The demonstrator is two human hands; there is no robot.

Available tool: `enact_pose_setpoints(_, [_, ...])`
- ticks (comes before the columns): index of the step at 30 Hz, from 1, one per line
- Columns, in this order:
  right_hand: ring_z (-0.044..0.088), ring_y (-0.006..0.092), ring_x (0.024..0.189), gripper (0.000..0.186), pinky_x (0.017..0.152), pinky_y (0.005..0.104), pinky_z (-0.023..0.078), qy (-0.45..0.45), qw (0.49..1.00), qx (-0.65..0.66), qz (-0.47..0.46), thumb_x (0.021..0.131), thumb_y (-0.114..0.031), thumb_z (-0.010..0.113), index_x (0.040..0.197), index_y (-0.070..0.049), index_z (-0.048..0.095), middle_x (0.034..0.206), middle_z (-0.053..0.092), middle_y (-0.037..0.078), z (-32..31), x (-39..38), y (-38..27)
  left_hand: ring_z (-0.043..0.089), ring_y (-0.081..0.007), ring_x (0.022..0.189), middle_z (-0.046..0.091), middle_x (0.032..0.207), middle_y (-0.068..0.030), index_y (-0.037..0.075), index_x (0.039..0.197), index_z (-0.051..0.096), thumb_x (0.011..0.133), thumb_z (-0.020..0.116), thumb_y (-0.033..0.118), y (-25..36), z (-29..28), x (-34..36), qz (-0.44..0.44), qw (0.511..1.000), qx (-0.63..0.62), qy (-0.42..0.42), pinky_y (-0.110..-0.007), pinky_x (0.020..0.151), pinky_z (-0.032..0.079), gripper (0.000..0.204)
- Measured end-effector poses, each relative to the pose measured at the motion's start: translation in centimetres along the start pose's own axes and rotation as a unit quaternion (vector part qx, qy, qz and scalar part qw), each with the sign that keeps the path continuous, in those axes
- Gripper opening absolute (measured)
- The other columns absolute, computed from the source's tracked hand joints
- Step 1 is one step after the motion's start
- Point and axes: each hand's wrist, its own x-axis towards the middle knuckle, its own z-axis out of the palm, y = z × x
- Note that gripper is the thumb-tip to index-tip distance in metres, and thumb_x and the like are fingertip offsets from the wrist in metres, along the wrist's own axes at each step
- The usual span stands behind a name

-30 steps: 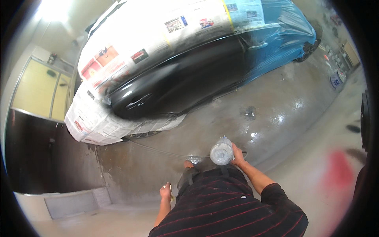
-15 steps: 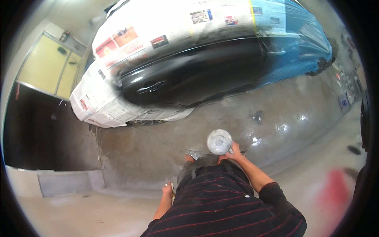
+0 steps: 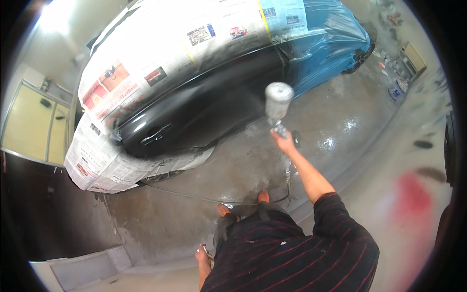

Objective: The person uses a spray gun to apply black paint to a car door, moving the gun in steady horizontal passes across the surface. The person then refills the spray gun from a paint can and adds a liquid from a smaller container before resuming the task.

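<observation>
My right hand (image 3: 283,142) is wrapped round a spray gun (image 3: 278,100) with a pale, paint-smeared cup on top, held out at arm's length. Just beyond it is the glossy black side panel (image 3: 204,104) of a car, with a recessed door handle (image 3: 155,135) toward its left end; whether gun and panel touch does not show, but they look apart. Low at my left side, my left hand (image 3: 203,255) is closed on a small, pale thing that I cannot make out. An air hose (image 3: 194,197) hangs below the gun and runs along the floor.
Newspaper sheets (image 3: 146,34) mask the car's upper and left parts; blue plastic film (image 3: 323,53) covers its right end. A bucket (image 3: 396,90) and several cans stand at the far right. A pale, red-stained wall (image 3: 413,194) is at right, a yellowish-paned frame (image 3: 31,119) at left.
My right hand has reached forward and up with the spray gun, from near my waist to the panel. The view has turned, so the car appears further left. My left hand stays low.
</observation>
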Motion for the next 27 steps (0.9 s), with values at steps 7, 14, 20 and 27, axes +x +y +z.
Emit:
enact_pose_setpoints(7, [0.049, 0.0123, 0.05, 0.041, 0.046, 0.0328, 0.041, 0.194, 0.979, 0.046, 0.042, 0.095, -0.051, 0.077, 0.095, -0.012, 0.066, 0.074, 0.06, 0.0, -8.8, 9.0, -4.7, 0.058, -0.0193, 0.062, 0.06, 0.069, -0.0054, 0.006, 0.095, 0.077, 0.103, 0.064, 0.04, -5.8, -3.3, 1.0, 0.083, 0.987, 0.139, -0.02, -0.038, 0.057, 0.045, 0.037])
enact_pose_setpoints(14, [0.046, 0.0096, 0.048, 0.035, 0.044, 0.0307, 0.037, 0.117, 0.991, 0.055, 0.037, 0.098, -0.043, 0.076, 0.085, -0.012, 0.063, 0.064, 0.054, -0.003, -3.4, 7.8, -10.7, 0.061, -0.0213, 0.065, 0.065, 0.074, -0.0084, 0.004, 0.092, 0.073, 0.099, 0.067, 0.041, -9.9, -5.8, 1.2, 0.114, 0.977, 0.179, -0.026, -0.041, 0.06, 0.047, 0.039])
enact_pose_setpoints(20, [0.049, 0.0039, 0.07, 0.023, 0.061, 0.0277, 0.041, -0.068, 0.992, -0.01, -0.109, 0.101, -0.028, 0.075, 0.088, -0.011, 0.067, 0.075, 0.059, -0.009, 9.2, -1.9, -9.7, 0.06, -0.0198, 0.064, 0.065, 0.075, -0.0074, 0.004, 0.09, 0.071, 0.1, 0.069, 0.034, -4.9, -3.2, 2.3, -0.054, 0.998, 0.015, 0.01, -0.04, 0.055, 0.049, 0.032])
enact_pose_setpoints(27, [0.056, 0.0078, 0.078, 0.021, 0.072, 0.0291, 0.049, -0.252, 0.959, -0.09, -0.094, 0.099, -0.027, 0.076, 0.1, -0.009, 0.068, 0.082, 0.063, -0.005, 21.7, -12.9, -6.5, 0.058, -0.0141, 0.064, 0.064, 0.074, -0.0025, 0.006, 0.089, 0.07, 0.101, 0.071, 0.023, -0.6, -1.2, 4.4, 0.05, 0.998, -0.035, 0.006, -0.036, 0.051, 0.05, 0.02])
